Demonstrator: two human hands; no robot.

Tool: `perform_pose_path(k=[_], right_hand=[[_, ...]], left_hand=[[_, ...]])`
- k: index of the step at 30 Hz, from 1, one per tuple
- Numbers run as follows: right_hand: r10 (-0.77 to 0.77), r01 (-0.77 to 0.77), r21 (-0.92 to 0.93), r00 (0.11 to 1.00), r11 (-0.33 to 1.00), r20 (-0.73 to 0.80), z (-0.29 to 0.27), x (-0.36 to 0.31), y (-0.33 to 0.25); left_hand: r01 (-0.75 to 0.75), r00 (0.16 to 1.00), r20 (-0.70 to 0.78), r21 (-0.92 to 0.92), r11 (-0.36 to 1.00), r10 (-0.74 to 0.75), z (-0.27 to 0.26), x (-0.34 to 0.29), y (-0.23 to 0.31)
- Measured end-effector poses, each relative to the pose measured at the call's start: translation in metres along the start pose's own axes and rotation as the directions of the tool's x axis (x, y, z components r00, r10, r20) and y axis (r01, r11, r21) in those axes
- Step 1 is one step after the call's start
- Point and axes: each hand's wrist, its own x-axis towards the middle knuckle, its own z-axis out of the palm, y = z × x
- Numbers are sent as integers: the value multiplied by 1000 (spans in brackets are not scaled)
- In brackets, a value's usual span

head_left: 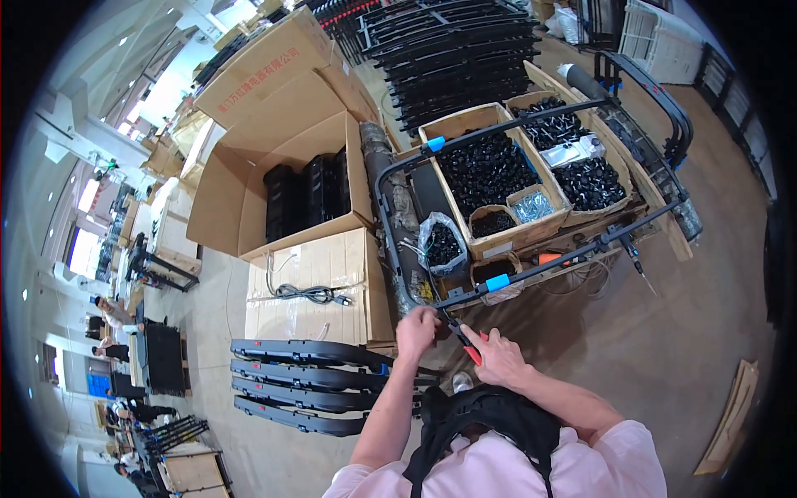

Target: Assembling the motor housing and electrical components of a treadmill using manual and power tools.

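A black tubular frame [581, 249] with blue tape bands lies across the worktable in front of me. My right hand [501, 360] is wrapped round a pair of pliers [472, 354] with red handles; their dark jaws point up at the frame's near left corner. Close by, my left hand [418, 331] has its fingers closed at that same corner. What they pinch is hidden, perhaps a thin cable or the tube itself. Just beyond the corner sits a clear plastic bag [444, 242] of small black parts.
Boxes of black fittings [486, 170] and screws [533, 206] fill the table. Left of it, a closed carton [311, 278] carries a coiled cable [311, 292]; behind stands an open carton [241, 228]. Curved black frame parts [311, 382] are stacked near my left arm. An orange-handled power tool [551, 259] lies under the frame.
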Motion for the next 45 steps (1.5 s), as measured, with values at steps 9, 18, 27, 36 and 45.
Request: perform_pose_path(k=[9,18,27,36,45], right_hand=[[172,-182,-49,971,982,-169,27,12,-45],[295,-336,-106,911,936,-287,51,24,-77],[356,-427,-191,878,884,-319,69,42,-104],[421,-355,567,907,743,15,70,37,-38],[332,-376,815,912,441,241,96,48,-7]], left_hand=[[-481,843,207,704,522,497,-3,76,19],[-637,762,260,469,612,593,-3,89,7],[-534,831,170,512,673,530,5,96,6],[-497,852,126,502,708,509,4,95,8],[-442,890,139,490,751,433,7,94,7]])
